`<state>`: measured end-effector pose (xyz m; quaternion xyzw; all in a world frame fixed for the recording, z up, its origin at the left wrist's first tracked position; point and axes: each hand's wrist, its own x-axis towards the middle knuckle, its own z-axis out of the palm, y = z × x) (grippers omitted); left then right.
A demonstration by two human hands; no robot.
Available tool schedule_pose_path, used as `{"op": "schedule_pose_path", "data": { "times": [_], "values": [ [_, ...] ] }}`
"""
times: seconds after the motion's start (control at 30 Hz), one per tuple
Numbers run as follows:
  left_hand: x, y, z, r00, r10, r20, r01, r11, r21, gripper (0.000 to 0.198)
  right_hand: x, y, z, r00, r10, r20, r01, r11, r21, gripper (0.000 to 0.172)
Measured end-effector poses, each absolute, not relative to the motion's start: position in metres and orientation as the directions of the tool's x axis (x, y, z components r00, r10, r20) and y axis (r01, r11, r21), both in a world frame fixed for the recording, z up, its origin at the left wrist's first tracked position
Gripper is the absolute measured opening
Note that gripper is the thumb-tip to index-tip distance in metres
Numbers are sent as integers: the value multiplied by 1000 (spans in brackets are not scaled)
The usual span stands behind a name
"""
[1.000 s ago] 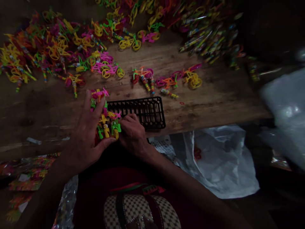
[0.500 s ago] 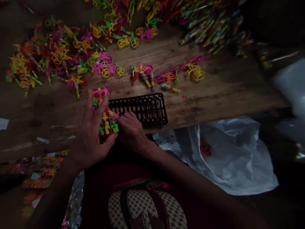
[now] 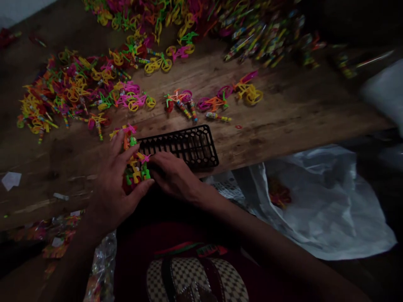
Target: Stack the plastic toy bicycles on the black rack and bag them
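My left hand [image 3: 115, 184] is wrapped round a bunch of small coloured plastic toy bicycles [image 3: 135, 165] at the left end of a black perforated tray [image 3: 185, 144]. The fingers curve over the bunch and the thumb presses from below. My right hand [image 3: 171, 174] lies against the same bunch from the right, fingers bent on the tray's near edge. What its fingertips pinch is hidden in the dim light. The tray sits at the front edge of a worn wooden table [image 3: 283, 117].
Loose toy bicycles lie in heaps at the table's left [image 3: 72, 92] and along the back [image 3: 189, 25], with a few singles [image 3: 217, 100] just behind the tray. A white plastic bag [image 3: 315, 201] hangs below the table edge on the right. Packed toys [image 3: 53, 243] lie lower left.
The view has shifted slightly; both hands stay on the bunch at the tray's left end, with the left fingers closing a little lower over the toys.
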<state>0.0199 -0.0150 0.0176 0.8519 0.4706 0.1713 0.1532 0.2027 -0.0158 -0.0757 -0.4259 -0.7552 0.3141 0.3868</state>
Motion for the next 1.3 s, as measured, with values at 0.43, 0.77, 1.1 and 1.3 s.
{"op": "schedule_pose_path", "data": {
  "times": [0.43, 0.77, 1.1, 1.3],
  "values": [
    [28, -29, -16, 227, 952, 204, 663, -305, 684, 67, 202, 31, -39, -382, 844, -376, -246, -485, -839, 11],
    [31, -24, -8, 350, 895, 277, 709, -446, 546, 50, 192, 32, -37, -333, 777, -534, -366, -628, -687, 9],
    [27, -20, 8, 317, 935, 159, 809, -354, 469, 54, 208, 30, -27, -258, 821, -510, -224, -564, -795, 3],
    [24, -28, 3, 313, 932, 186, 807, -364, 466, 58, 227, 4, -31, -88, 991, -103, 172, -86, -981, 17]
  ]
}}
